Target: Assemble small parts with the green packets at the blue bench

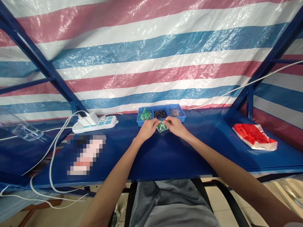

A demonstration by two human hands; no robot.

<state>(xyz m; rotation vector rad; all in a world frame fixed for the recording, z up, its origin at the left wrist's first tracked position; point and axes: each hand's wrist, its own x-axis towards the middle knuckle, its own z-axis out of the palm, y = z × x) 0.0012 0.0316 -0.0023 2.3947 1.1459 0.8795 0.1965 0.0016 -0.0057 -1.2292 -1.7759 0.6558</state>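
a small green packet (162,127) sat between the left hand (148,128) and the right hand (175,126), mid-frame.
both pinched its upper edge, neither nearer; its long axis was unclear. it looked crinkled and glossy; behind stood a smooth blue three-compartment tray (181,119), small black pieces (160,113) in its middle.

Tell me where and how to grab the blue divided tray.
I'd grip the tray by its two short end walls, one hand from each side. Both ends look free, while the striped sheet stands close behind and the left hand, right hand and green piece crowd the front. Keep it level: small pieces lie inside, uncovered.
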